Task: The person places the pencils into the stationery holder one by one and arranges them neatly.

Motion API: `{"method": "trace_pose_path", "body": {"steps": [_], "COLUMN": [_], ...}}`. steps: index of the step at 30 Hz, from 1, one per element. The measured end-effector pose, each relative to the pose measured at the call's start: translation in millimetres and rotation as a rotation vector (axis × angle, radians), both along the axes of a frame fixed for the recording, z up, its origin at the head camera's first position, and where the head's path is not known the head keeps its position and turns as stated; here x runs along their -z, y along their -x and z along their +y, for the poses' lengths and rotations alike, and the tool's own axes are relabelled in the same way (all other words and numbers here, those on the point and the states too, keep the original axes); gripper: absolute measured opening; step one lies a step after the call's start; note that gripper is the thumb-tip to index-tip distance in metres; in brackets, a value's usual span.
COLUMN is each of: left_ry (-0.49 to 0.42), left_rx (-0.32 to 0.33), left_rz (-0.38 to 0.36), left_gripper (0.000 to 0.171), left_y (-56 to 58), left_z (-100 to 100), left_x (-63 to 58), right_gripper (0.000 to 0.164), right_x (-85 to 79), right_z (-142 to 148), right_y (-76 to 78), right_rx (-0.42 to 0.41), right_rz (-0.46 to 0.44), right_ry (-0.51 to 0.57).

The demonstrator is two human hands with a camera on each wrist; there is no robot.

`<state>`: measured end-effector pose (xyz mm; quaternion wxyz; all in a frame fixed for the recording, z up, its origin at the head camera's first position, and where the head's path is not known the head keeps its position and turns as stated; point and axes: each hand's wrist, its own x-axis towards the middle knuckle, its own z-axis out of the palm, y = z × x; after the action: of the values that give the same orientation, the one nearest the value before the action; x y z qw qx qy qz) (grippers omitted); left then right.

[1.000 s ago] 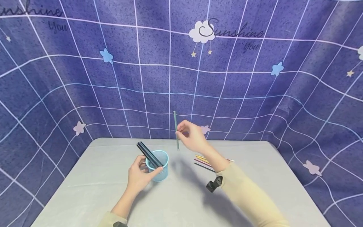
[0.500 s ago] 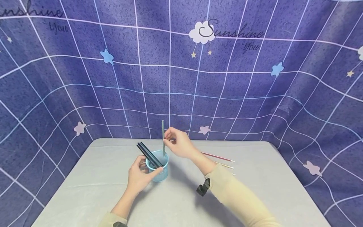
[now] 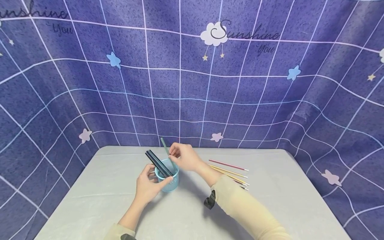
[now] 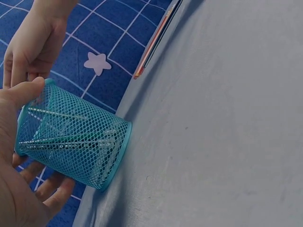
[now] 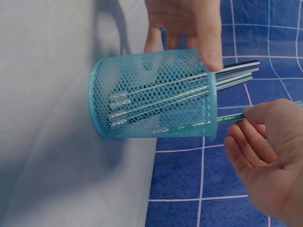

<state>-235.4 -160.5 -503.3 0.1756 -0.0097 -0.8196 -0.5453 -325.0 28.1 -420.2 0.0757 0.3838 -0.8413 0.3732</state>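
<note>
I see the right hand (image 3: 185, 157) shifted toward the table's left edge (image 3: 75, 200), its green pencil (image 3: 164, 146) now tilting inside the mesh cup (image 3: 172, 185)! More loose pencils (image 3: 231, 172) show.

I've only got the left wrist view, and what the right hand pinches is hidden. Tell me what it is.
Observer: In the right wrist view, the right hand pinches a green pencil.
Operator: My picture loses the cup's mouth behind the left hand. Report what sticks out there.
Observer: The head view shows a bundle of dark pencils jutting past the rim of the cup, leaning to the person's left.
Operator: The loose pencils run off the top of my frame. Describe their far ends.
Observer: From the head view, the loose pencils have white-tipped ends on the side away from the cup.
</note>
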Motion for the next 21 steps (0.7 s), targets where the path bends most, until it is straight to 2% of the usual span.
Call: {"method": "trace_pose_path", "body": {"steps": [11, 21], "left_ry": [0.003, -0.025], "left_rx": [-0.003, 0.006], "left_rz": [-0.007, -0.001], "left_gripper": [0.063, 0.061], "left_y": [-1.3, -1.3], "left_z": [0.6, 1.4], "left_x": [-2.5, -2.6], "right_gripper": [0.007, 0.003], "right_x": [6.2, 11.2], "right_z": [-17.1, -34.4], "right_y": [-3.9, -13.6], "right_rx": [0.040, 0.137], "right_rz": [0.081, 0.230], "right_ry": [-0.125, -0.304]}}
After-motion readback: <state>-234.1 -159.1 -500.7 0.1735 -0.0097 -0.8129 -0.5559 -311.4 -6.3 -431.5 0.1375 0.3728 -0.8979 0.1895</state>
